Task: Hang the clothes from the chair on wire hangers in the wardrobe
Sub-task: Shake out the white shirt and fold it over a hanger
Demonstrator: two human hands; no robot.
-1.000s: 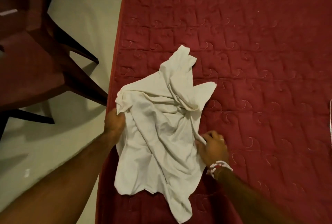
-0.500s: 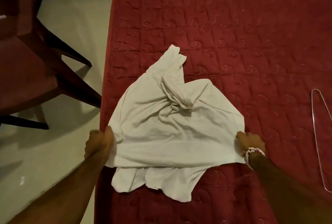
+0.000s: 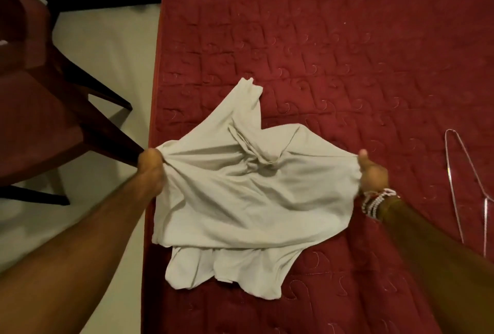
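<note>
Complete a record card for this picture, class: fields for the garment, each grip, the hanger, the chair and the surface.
garment: pale shirt, crumpled, stretched between both grips over the bed
left grip: holds the shirt's left edge at the bed's side
right grip: holds the shirt's right edge; beaded bracelets on the wrist
wire hanger: lies on the bed, right of the shirt, untouched
chair: dark wood, left of the bed
surface: red quilted cover

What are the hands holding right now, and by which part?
Both hold the white garment: the left hand grips its left edge, the right hand grips its right edge, stretching it over the red bed.
</note>
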